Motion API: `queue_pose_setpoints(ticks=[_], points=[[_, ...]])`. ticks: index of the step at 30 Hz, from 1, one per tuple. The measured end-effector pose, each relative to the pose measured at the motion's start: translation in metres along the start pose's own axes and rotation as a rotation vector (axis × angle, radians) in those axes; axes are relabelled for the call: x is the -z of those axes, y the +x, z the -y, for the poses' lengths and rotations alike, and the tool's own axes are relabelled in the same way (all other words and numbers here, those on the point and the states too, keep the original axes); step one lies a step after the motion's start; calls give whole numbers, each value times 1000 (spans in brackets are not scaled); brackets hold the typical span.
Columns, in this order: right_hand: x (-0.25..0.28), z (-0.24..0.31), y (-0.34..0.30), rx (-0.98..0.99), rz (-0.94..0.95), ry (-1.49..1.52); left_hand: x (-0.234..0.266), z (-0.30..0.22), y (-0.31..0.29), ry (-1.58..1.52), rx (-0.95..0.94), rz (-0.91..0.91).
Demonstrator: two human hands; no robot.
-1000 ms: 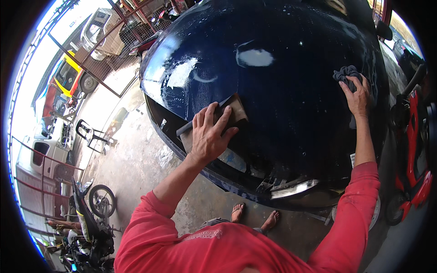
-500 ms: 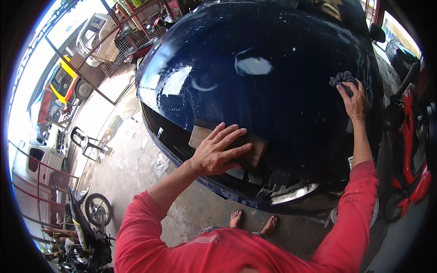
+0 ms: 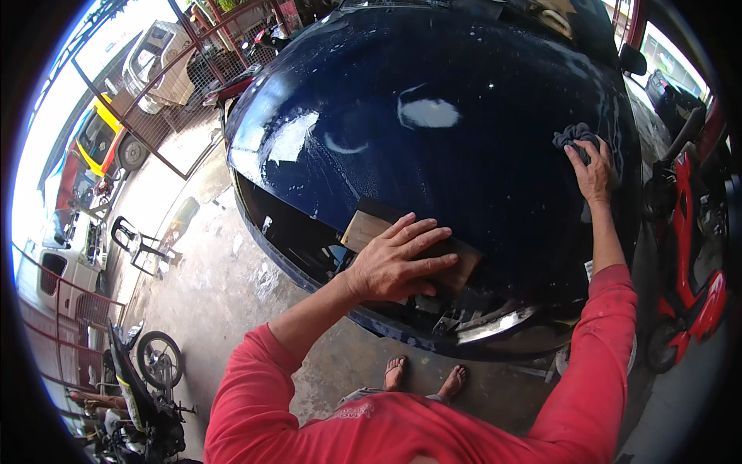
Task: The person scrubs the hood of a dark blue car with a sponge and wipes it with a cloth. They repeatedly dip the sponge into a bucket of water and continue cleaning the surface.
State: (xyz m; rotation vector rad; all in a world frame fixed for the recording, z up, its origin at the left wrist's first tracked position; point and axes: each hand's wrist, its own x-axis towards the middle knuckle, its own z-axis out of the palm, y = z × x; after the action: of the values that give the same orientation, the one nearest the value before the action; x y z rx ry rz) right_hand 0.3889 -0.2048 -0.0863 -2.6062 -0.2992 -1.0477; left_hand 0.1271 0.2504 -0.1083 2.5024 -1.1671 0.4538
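A wooden sanding block (image 3: 363, 231), with a dark sheet like sandpaper (image 3: 377, 207) showing along its far edge, lies on the front edge of a dark blue car hood (image 3: 495, 193). Over the block my left hand (image 3: 398, 265) is spread, fingers across its top and thumb toward its near side. Farther back, on the hood's right side, my right hand (image 3: 593, 176) grips a bunched dark grey cloth (image 3: 573, 134) against the surface. Pale patches (image 3: 430, 113) and wet-looking streaks mark the paint. The block's underside is hidden.
Below the hood's front edge is an open gap with a light strip (image 3: 498, 326). A red scooter-like frame (image 3: 684, 232) stands close on the right. Left of the car are a dark chair (image 3: 137, 243), a motorcycle (image 3: 143, 394) and a mesh gate (image 3: 174, 100).
My left hand and the block have slid to the right along the hood's front edge. New wet streaks show left of the block. My right hand stays at about the same spot with the cloth.
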Motion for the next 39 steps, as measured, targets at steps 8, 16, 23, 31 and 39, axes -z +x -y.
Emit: queue_pose_setpoints(ticks=[8,16,23,31,39], points=[[-5,-2,0,-81,43,-52,47,228,112,306,524,-245],[2,-2,2,-10,122,-33,-23,-61,57,50,78,47],[8,-41,25,170,157,92,-17,79,181,245,368,-136],[4,-97,18,195,216,185,-67,-130,103,273,288,-79],[-11,-119,16,230,153,331,-116,-15,289,338,266,-208]])
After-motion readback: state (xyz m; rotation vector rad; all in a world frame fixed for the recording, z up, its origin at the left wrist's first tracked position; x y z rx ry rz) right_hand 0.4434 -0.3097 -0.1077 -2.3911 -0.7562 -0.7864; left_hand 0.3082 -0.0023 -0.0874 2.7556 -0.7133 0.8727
